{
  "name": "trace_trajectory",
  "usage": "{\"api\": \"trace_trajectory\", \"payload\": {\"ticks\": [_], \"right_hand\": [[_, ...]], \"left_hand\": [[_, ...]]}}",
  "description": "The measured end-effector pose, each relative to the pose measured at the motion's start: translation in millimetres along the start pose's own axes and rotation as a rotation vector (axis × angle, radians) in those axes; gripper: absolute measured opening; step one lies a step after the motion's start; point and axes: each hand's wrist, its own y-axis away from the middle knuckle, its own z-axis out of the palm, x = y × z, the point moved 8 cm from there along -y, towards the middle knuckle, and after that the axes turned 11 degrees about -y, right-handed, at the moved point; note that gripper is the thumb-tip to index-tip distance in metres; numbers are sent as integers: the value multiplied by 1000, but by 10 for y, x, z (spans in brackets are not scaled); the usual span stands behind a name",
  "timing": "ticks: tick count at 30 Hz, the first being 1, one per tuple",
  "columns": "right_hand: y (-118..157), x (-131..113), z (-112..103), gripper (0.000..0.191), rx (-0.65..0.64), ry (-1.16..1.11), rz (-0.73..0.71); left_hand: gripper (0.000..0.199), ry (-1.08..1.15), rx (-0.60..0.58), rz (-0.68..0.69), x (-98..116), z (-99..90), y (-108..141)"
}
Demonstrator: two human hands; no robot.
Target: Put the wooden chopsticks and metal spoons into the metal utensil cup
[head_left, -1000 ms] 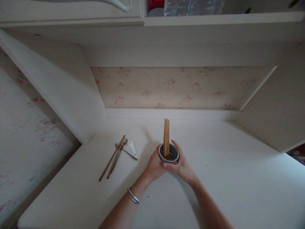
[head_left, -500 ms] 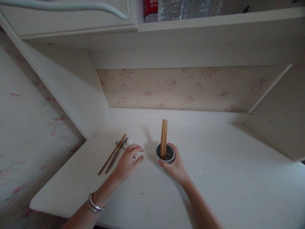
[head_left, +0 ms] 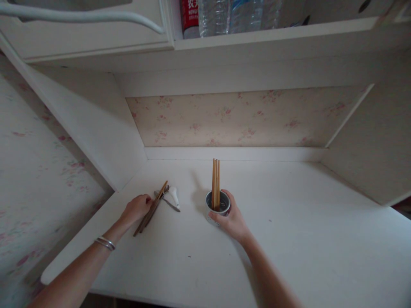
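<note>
My right hand (head_left: 233, 219) is wrapped round a round, light-coloured utensil holder (head_left: 210, 217) standing on the white tabletop. Several wooden chopsticks (head_left: 215, 184) rise upright out of it. On the left, the fingers of my left hand (head_left: 137, 208) are closed on a pair of chopsticks (head_left: 148, 219) that lie slanted, their upper ends over some metal cutlery. Just right of these are a white spoon (head_left: 174, 196) and a metal utensil handle (head_left: 171, 206). My left fingertips are partly hidden.
A white tabletop (head_left: 305, 248) spreads beneath everything, with side panels and a floral back wall (head_left: 240, 117) around it. An overhead shelf (head_left: 272, 37) holds clear plastic bottles (head_left: 245, 17) and a red bottle (head_left: 190, 18). A cabinet handle (head_left: 96, 16) juts out at upper left.
My left hand has moved left from beside the spoon to the chopsticks and closed on them; their lower ends are closer together. My right hand still grips the holder.
</note>
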Motion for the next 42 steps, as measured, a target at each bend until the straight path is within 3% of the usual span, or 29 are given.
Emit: {"api": "trace_trajectory", "payload": {"ticks": [16, 19, 23, 27, 31, 35, 38, 42], "right_hand": [[3, -18, 10, 82, -15, -1, -16], [1, -36, 4, 82, -13, 8, -24], [1, -54, 6, 82, -14, 15, -14], [3, -50, 14, 82, -15, 21, -5], [6, -36, 17, 81, -12, 10, -17], [2, -22, 5, 82, 1, 12, -28], [-3, -14, 2, 82, 2, 18, -23], [-3, -23, 11, 84, -4, -11, -27]], "left_hand": [[41, 187, -112, 24, 94, 162, -51], [41, 237, -108, 20, 112, 52, -1], [40, 286, 7, 13, 183, -347, 87], [43, 587, 107, 101, 505, -836, 238], [43, 1046, 135, 234, 1060, -1270, 447], [38, 1261, 211, 373, 1612, -1592, 577], [34, 1340, 267, 441, 1894, -1647, 548], [34, 1236, 300, 438, 2112, -1449, 417]]}}
